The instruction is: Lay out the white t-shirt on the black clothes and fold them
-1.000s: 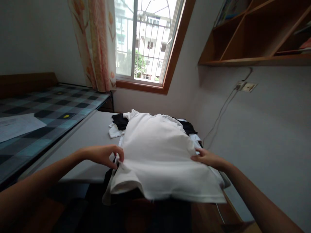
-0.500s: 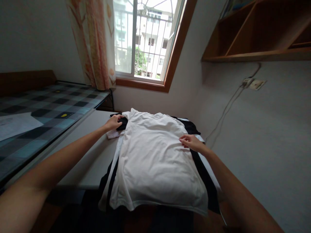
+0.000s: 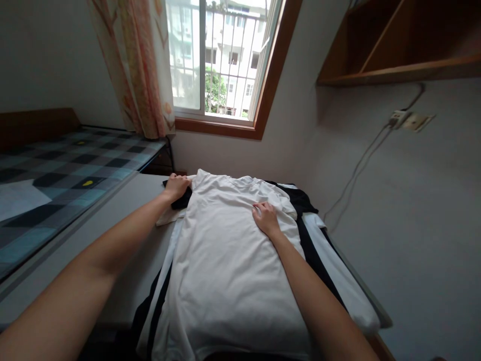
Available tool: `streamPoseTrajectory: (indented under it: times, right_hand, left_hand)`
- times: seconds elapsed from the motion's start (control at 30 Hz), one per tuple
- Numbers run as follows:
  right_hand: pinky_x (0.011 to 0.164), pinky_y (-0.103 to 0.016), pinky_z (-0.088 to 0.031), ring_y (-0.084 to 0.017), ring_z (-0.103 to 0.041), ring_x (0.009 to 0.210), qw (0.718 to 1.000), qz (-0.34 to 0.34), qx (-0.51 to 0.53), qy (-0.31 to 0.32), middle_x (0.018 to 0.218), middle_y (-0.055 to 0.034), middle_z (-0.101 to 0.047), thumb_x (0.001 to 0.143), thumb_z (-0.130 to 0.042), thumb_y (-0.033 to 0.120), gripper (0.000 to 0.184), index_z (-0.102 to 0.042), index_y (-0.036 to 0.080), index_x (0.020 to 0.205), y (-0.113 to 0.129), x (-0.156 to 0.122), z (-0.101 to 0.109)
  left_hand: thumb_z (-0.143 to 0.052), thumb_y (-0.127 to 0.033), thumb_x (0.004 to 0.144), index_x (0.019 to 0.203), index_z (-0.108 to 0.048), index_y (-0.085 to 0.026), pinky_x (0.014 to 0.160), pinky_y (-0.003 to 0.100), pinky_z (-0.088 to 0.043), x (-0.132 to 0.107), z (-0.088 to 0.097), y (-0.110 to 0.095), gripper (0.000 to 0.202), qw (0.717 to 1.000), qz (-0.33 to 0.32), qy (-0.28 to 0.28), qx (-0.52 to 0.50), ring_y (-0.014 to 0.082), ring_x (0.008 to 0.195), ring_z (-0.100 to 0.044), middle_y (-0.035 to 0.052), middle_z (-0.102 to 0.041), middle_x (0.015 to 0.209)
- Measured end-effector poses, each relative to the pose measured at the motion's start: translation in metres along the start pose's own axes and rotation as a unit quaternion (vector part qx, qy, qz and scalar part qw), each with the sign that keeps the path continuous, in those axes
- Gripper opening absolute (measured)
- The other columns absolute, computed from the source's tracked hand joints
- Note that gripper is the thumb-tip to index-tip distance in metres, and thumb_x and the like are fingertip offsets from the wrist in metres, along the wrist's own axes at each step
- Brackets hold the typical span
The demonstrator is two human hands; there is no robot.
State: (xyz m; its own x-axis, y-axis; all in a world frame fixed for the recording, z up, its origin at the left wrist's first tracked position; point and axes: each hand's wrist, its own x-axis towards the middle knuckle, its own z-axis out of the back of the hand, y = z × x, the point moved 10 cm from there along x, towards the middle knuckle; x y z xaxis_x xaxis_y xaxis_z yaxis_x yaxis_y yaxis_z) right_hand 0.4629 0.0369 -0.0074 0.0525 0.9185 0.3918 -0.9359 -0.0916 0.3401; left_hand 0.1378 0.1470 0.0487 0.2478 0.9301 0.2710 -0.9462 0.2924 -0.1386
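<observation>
A white T-shirt [image 3: 225, 265] lies spread out, collar away from me, on top of a pile of black and white clothes [image 3: 319, 245] on a grey table [image 3: 143, 200]. My left hand [image 3: 176, 186] reaches to the shirt's far left shoulder, its fingers curled onto the black sleeve [image 3: 180, 200] lying there. Flat on the shirt's upper chest rests my right hand [image 3: 266, 218], fingers stretched out and pressing the cloth.
A bed with a checked blue and black cover [image 3: 63, 170] runs along the table's left side. A window [image 3: 218, 60] with a patterned curtain [image 3: 139, 65] is behind the table. A wooden shelf [image 3: 398, 45] and a wall socket with a cable [image 3: 409, 120] are on the right wall.
Both hands went from the shirt's near sides up to its far end. The left hand reached the black sleeve, and the right hand slid from the shirt's right edge onto the chest.
</observation>
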Motion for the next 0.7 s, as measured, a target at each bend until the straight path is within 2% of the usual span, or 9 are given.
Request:
streamPoseTrajectory:
  times: [0.1,0.23,0.33,0.4,0.47,0.53,0.6,0.63,0.7]
  right_hand:
    - [0.098,-0.039,-0.038,-0.027,-0.055,0.105,1.000,0.002,0.000,0.003,0.108,-0.0109,-0.064,0.090,-0.053,0.027,0.026,-0.070,0.020,0.109,-0.001,0.001,0.000]
    - [0.097,-0.039,-0.039,-0.027,-0.055,0.104,1.000,-0.005,-0.014,0.004,0.109,-0.0114,-0.063,0.090,-0.053,0.026,0.027,-0.071,0.019,0.109,-0.001,0.003,0.001]
    - [0.097,-0.040,-0.040,-0.028,-0.055,0.106,0.999,-0.003,-0.031,0.005,0.109,-0.0123,-0.063,0.091,-0.052,0.025,0.028,-0.070,0.019,0.111,0.005,0.002,0.000]
    - [0.097,-0.040,-0.041,-0.028,-0.055,0.107,0.999,0.002,-0.045,0.007,0.109,-0.0128,-0.064,0.092,-0.050,0.025,0.029,-0.070,0.019,0.111,0.009,0.000,0.000]
    - [0.097,-0.040,-0.042,-0.028,-0.056,0.108,0.998,0.020,-0.057,0.017,0.111,-0.0132,-0.064,0.093,-0.048,0.026,0.030,-0.069,0.019,0.114,0.013,-0.001,0.001]
    - [0.097,-0.038,-0.043,-0.027,-0.057,0.110,0.995,0.069,-0.052,0.045,0.116,-0.0132,-0.064,0.094,-0.048,0.030,0.035,-0.065,0.019,0.123,0.017,-0.005,0.005]
    - [0.101,-0.038,-0.042,-0.025,-0.057,0.115,0.985,0.146,-0.035,0.081,0.127,-0.0128,-0.061,0.095,-0.049,0.036,0.044,-0.057,0.019,0.135,0.019,-0.015,0.011]
    - [0.104,-0.039,-0.041,-0.025,-0.054,0.120,0.977,0.186,-0.031,0.096,0.134,-0.0125,-0.058,0.095,-0.049,0.039,0.049,-0.052,0.019,0.139,0.018,-0.022,0.016]
    - [0.111,-0.045,-0.034,-0.028,-0.044,0.134,0.963,0.243,-0.050,0.108,0.145,-0.0114,-0.050,0.094,-0.049,0.045,0.054,-0.049,0.022,0.143,0.009,-0.038,0.027]
  left_hand:
    - [-0.044,-0.016,0.087,0.085,-0.069,-0.014,0.089,0.048,-0.033,-0.010,0.006,0.013,0.025,0.998,-0.015,-0.015,0.055,0.0343,0.100,-0.060,0.0212,-0.067,0.098]
    - [-0.050,-0.024,0.085,0.090,-0.070,-0.017,0.087,0.046,-0.034,-0.039,0.020,0.036,0.021,0.990,-0.011,-0.024,0.138,0.0359,0.102,-0.058,0.0180,-0.065,0.103]
    - [-0.053,-0.030,0.087,0.106,-0.069,-0.019,0.090,0.047,-0.036,-0.074,0.033,0.029,0.027,0.993,-0.006,-0.054,0.101,0.0369,0.108,-0.056,0.0184,-0.062,0.115]
    - [-0.053,-0.041,0.090,0.120,-0.064,-0.020,0.091,0.048,-0.039,-0.105,0.039,0.001,0.038,0.995,-0.029,-0.072,0.069,0.0368,0.111,-0.055,0.0186,-0.059,0.123]
    - [-0.050,-0.049,0.092,0.121,-0.064,-0.022,0.093,0.048,-0.041,-0.141,0.035,-0.044,0.042,0.994,-0.090,-0.048,0.045,0.0344,0.114,-0.055,0.0163,-0.057,0.128]
    - [-0.050,-0.051,0.092,0.121,-0.065,-0.022,0.102,0.048,-0.039,-0.178,0.029,-0.093,0.044,0.985,-0.173,-0.019,0.012,0.0328,0.122,-0.051,0.0143,-0.056,0.133]
    - [-0.054,-0.057,0.089,0.128,-0.061,-0.026,0.109,0.051,-0.032,-0.212,0.019,-0.138,0.051,0.962,-0.271,0.025,-0.026,0.0345,0.134,-0.041,0.0117,-0.050,0.142]
    - [-0.056,-0.062,0.085,0.133,-0.058,-0.028,0.112,0.055,-0.028,-0.224,0.014,-0.151,0.059,0.952,-0.300,0.044,-0.043,0.0369,0.138,-0.035,0.0113,-0.047,0.146]
    - [-0.055,-0.069,0.082,0.142,-0.049,-0.031,0.112,0.063,-0.021,-0.231,0.003,-0.161,0.071,0.947,-0.307,0.075,-0.062,0.0426,0.143,-0.025,0.0113,-0.039,0.153]
